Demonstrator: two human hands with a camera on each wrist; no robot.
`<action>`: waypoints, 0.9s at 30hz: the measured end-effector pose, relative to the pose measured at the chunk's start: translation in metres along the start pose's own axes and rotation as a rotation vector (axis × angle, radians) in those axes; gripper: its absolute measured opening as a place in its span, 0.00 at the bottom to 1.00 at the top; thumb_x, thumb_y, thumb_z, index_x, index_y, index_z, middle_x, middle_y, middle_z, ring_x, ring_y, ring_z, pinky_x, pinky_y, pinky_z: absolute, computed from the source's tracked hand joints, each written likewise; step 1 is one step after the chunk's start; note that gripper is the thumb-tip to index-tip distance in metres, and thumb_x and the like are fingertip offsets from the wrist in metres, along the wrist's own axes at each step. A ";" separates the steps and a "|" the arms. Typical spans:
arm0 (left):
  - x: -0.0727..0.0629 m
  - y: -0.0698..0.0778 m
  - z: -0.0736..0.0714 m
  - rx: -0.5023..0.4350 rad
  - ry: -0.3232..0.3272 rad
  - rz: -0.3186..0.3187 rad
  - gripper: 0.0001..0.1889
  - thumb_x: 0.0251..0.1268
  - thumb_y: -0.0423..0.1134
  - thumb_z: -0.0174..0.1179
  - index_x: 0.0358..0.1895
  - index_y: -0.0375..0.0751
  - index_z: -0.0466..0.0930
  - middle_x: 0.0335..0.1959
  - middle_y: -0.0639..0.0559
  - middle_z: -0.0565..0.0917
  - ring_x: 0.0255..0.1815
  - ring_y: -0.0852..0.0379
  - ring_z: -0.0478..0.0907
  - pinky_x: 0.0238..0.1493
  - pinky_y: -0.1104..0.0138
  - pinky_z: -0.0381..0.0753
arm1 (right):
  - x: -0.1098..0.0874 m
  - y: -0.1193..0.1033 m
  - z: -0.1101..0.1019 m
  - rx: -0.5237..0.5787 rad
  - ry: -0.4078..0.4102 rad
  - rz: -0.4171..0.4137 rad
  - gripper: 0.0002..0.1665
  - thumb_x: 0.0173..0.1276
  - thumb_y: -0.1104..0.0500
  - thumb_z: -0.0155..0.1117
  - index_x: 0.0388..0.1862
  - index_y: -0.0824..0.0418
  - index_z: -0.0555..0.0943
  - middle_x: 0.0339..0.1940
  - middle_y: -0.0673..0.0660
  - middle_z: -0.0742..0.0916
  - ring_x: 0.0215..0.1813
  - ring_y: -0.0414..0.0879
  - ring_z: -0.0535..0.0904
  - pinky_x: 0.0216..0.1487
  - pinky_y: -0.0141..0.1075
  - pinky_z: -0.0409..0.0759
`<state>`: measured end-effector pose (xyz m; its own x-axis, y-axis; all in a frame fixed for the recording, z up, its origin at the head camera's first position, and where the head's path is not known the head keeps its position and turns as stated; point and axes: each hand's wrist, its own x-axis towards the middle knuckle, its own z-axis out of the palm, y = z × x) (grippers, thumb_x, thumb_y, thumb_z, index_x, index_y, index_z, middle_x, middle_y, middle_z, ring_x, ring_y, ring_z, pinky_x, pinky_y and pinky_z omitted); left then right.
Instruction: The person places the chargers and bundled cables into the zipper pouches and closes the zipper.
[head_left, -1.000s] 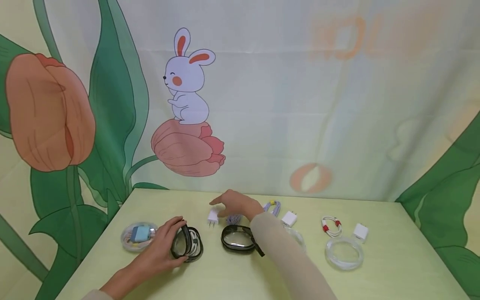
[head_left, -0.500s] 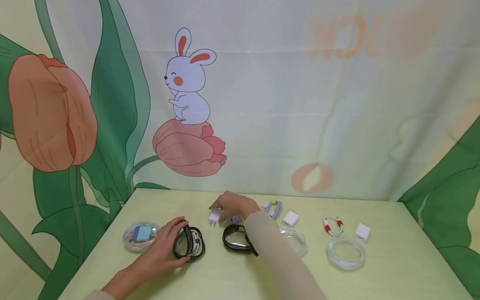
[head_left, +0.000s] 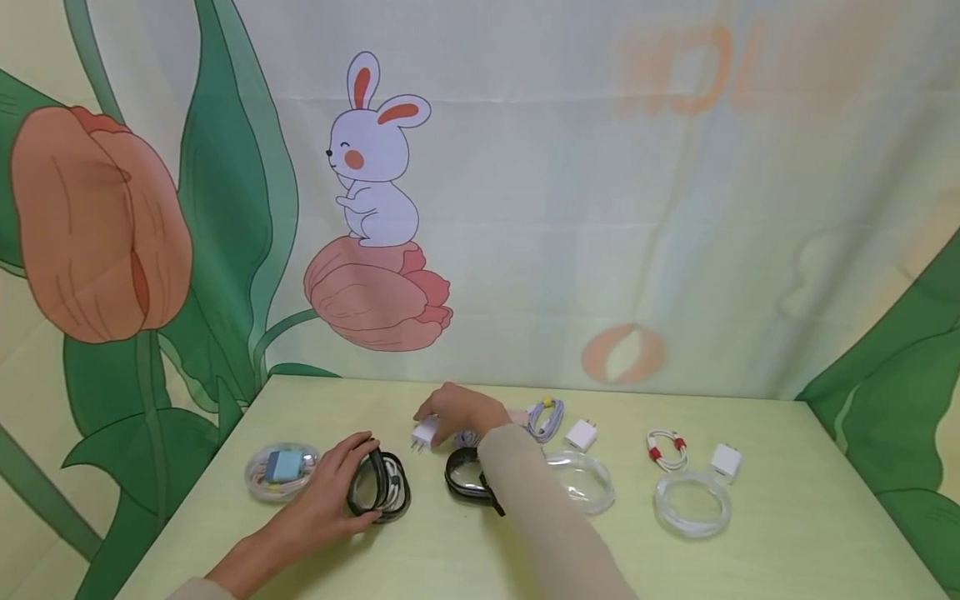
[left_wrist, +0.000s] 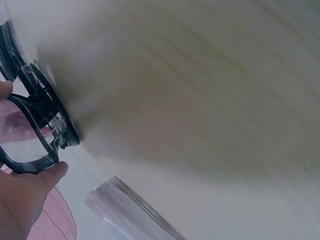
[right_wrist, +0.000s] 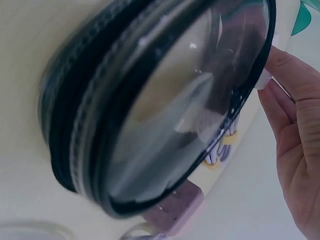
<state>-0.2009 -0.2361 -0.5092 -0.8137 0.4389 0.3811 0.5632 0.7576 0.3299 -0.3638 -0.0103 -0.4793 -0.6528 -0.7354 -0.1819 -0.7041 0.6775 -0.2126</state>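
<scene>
My left hand (head_left: 322, 492) grips the raised lid of a clear round zip pouch with black trim (head_left: 377, 479), its thumb at the near edge. A coiled white cable (head_left: 392, 485) lies inside. In the left wrist view, the pouch's black zip (left_wrist: 42, 102) shows at the far left. Behind a second black-trimmed clear pouch (head_left: 467, 492), my right hand (head_left: 468, 408) pinches a white charger plug (head_left: 424, 432), its prongs toward me. The right wrist view has that second pouch (right_wrist: 75, 130) in front, partly hiding the plug (right_wrist: 264, 80).
Left stands a clear pouch with a blue charger (head_left: 285, 467). Behind my right forearm lie a lilac cable (head_left: 545, 419) and a white charger (head_left: 581, 435). A clear pouch (head_left: 600, 492) is right of it. Farther right are a red-banded cable (head_left: 666, 450), another charger (head_left: 724, 461) and clear pouch (head_left: 692, 529).
My right hand has closed its fingers on the white charger plug and shifted slightly left, turning the plug a little. The right forearm swung left, uncovering more of the clear pouch. My left hand stays.
</scene>
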 end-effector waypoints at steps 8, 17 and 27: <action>0.000 0.000 0.001 0.005 0.000 0.006 0.49 0.46 0.42 0.82 0.73 0.37 0.64 0.73 0.37 0.64 0.69 0.36 0.66 0.62 0.41 0.74 | 0.005 0.002 0.006 -0.027 0.046 -0.049 0.14 0.62 0.55 0.78 0.47 0.52 0.90 0.36 0.43 0.87 0.34 0.36 0.71 0.39 0.24 0.71; -0.001 -0.003 0.001 0.009 0.005 0.027 0.49 0.46 0.42 0.82 0.72 0.37 0.64 0.73 0.37 0.65 0.69 0.36 0.67 0.62 0.42 0.74 | 0.004 -0.006 0.008 -0.012 0.041 -0.011 0.25 0.61 0.53 0.79 0.59 0.51 0.87 0.51 0.42 0.88 0.48 0.35 0.80 0.54 0.26 0.76; -0.001 -0.003 0.001 0.022 0.016 0.041 0.49 0.46 0.42 0.82 0.72 0.36 0.64 0.73 0.37 0.65 0.69 0.36 0.67 0.62 0.42 0.75 | 0.010 -0.010 0.015 0.037 0.041 0.014 0.29 0.61 0.53 0.79 0.63 0.47 0.84 0.59 0.42 0.86 0.59 0.36 0.80 0.58 0.27 0.76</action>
<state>-0.2019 -0.2384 -0.5114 -0.7872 0.4623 0.4082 0.5929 0.7495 0.2946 -0.3589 -0.0242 -0.4931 -0.6736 -0.7245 -0.1461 -0.6845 0.6861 -0.2463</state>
